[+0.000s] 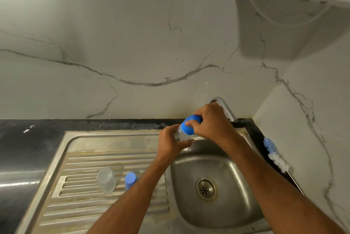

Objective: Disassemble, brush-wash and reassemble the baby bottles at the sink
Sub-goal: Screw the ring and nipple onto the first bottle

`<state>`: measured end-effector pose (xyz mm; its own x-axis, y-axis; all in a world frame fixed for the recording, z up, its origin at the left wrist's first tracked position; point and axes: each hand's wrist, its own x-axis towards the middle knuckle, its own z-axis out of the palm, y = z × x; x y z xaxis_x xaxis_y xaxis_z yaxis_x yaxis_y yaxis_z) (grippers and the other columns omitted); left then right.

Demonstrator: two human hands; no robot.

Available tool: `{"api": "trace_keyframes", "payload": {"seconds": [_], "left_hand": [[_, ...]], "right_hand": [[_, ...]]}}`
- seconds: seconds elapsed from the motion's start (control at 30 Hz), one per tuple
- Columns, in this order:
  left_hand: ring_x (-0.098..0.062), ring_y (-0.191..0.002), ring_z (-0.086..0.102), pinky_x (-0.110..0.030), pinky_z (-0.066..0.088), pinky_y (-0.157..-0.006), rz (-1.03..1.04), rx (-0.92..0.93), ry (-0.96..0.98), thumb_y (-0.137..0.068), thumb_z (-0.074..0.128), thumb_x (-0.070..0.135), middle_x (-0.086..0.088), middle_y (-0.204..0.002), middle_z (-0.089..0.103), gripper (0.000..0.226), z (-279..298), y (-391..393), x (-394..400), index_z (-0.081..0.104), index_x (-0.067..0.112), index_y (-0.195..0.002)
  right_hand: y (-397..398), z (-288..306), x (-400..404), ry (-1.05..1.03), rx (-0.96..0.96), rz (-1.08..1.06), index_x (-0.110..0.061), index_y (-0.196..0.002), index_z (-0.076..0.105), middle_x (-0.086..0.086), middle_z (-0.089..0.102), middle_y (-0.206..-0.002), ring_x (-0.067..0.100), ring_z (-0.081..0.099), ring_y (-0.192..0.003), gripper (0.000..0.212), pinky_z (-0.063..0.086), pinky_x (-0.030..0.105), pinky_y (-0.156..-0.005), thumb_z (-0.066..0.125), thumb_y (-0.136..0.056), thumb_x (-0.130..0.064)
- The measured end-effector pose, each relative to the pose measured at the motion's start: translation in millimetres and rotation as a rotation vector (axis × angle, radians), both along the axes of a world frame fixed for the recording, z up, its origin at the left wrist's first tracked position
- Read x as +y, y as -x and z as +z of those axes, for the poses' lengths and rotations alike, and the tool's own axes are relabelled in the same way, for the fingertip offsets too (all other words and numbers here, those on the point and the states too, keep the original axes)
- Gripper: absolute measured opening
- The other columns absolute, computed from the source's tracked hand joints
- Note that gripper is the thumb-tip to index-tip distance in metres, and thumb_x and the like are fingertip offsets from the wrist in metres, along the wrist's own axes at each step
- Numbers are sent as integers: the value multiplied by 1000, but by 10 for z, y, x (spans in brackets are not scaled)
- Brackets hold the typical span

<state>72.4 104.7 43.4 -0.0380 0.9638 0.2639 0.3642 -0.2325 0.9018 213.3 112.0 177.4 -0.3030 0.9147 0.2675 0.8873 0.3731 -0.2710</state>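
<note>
I have a baby bottle [182, 134] up over the back rim of the sink [223, 165], a little right of the frame's centre, tilted with its top toward the tap [226, 109]. My left hand [171, 143] wraps around the clear body, fingers curled under it. My right hand [212, 122] closes over the blue cap [190, 124], thumb and fingers curled round it. I judge I am twisting the cap, though whether off or on I cannot tell from here.

The main risk is slipping. If the plastic is wet, my left hand could lose the body as I twist, and the bottle would drop into the bowl or knock against the tap, which sits just behind my right hand. If the cap gives suddenly, my knuckles could hit the spout.

Lower left of centre, on the ribbed draining board [106, 159], a clear bottle piece [106, 179] lies next to a second blue cap [130, 179], which my left forearm partly hides. They are round, so a nudge from that forearm could roll them down the ribs.

The bottle brush [275, 156] lies on the dark desk [28, 139] at the right edge of the frame, close against the wall; my right elbow could sweep it away.
</note>
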Motion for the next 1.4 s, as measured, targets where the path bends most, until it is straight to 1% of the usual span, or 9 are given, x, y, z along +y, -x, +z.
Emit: {"api": "trace_keyframes", "payload": {"seconds": [0.17,0.27,0.43,0.53,0.8,0.93,1.03,1.2,1.4], "left_hand": [[-3,-62,62,-13,45,-59,-23,-66,7,-69,93,25,12,-76,70,46,-21,160,-33,74,16,-110],[2,-54,52,-11,38,-54,10,-60,27,-69,93,25,14,-65,61,43,69,384,26,73,13,-105],[4,-57,54,-9,38,-55,82,-18,10,-60,97,25,14,-65,64,40,164,820,185,71,18,-89],[7,-65,60,-9,44,-60,114,26,29,-55,99,26,10,-76,71,49,71,1101,238,75,12,-96],[-11,-100,65,-30,53,-89,70,168,156,-53,99,26,5,-109,70,73,-193,1930,501,69,18,-119],[-1,-94,64,-21,56,-83,85,193,243,-65,94,13,7,-106,70,61,-472,2221,580,68,13,-120],[-8,-95,65,-8,49,-78,71,225,279,-69,91,11,0,-110,71,59,-692,2332,612,66,10,-122],[-11,-98,67,-23,56,-88,76,243,288,-71,90,13,-2,-111,72,55,-888,2403,637,66,10,-121],[-9,-96,63,-19,52,-86,96,228,283,-73,88,9,-3,-111,70,52,-966,2408,647,66,8,-120]], "right_hand": [[242,-201,36,-36,42,-45,-12,-64,64,-3,54,-52,8,51,-47,52,42,18,-50,70,-79,-61],[324,-271,166,124,302,-13,-14,-88,76,-2,64,-62,15,62,-56,69,58,31,-58,67,-65,-78],[702,-637,304,399,518,61,-22,-113,70,-10,72,-89,6,70,-82,48,58,23,-78,90,-69,-26],[1019,-855,393,418,577,93,-21,-114,70,-9,72,-97,7,69,-94,50,56,28,-88,91,-68,-16],[1710,-1335,757,479,534,40,-17,-109,73,-4,75,-93,8,70,-87,49,59,33,-82,91,-66,-29],[2004,-1658,851,523,424,-2,-18,-109,73,-3,73,-92,14,67,-83,52,49,21,-64,92,-62,-31],[2153,-1867,873,564,402,-24,-15,-118,69,0,73,-101,12,66,-88,61,50,23,-72,93,-64,-29],[2258,-2076,921,602,385,-46,-14,-119,68,1,73,-103,13,66,-91,60,49,21,-72,92,-65,-26],[2290,-2139,947,607,373,-40,-15,-122,66,4,72,-103,17,67,-94,60,55,32,-85,91,-68,-24]]}}
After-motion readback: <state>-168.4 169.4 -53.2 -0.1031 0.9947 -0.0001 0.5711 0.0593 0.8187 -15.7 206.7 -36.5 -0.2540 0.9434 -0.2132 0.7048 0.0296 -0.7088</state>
